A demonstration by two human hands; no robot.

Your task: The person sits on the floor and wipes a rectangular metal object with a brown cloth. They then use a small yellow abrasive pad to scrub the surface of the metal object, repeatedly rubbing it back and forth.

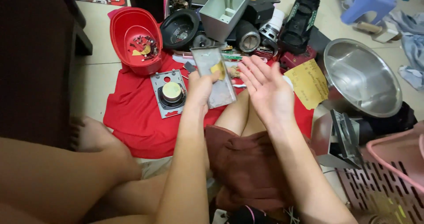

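The left hand (201, 88) grasps a grey metal plate (215, 76) by its lower edge, held tilted above the red cloth (132, 118). A yellow patch sits on the plate. The right hand (264, 89) is released, palm open, just beside the plate. A speaker panel (170, 94) lies on the cloth near the red tub (132, 30). A steel bowl (362, 76) stands well apart.

Grey metal plate (215, 76), rectangular, upright (slightly tilted), yellow patch, above red cloth
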